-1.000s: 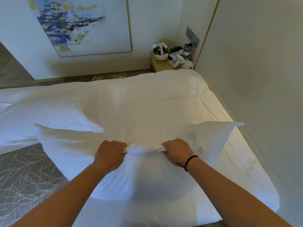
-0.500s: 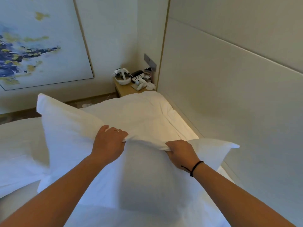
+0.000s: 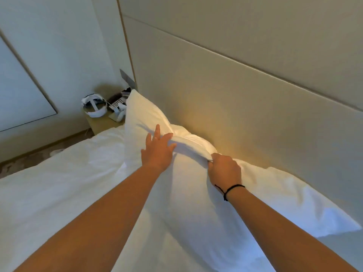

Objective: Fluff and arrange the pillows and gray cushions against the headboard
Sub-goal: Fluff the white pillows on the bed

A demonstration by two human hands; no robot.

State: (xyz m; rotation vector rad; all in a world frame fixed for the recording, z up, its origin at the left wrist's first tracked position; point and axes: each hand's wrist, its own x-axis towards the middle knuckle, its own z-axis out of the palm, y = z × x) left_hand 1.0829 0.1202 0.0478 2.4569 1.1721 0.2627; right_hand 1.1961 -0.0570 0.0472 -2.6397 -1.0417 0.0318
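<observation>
Against the beige headboard (image 3: 245, 99), the left hand (image 3: 157, 152) lies spread on a white pillow (image 3: 188, 193) while the right hand (image 3: 225, 169) pinches it.

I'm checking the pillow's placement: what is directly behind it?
Behind the white pillow is the beige padded headboard, lit warmly near the top edge that the right hand pinches. The pillow covers the headboard's lower part, so contact there cannot be seen.

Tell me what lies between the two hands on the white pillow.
Head view: only the soft white pillow's bunched top edge, from open left hand to gripping right hand.
</observation>
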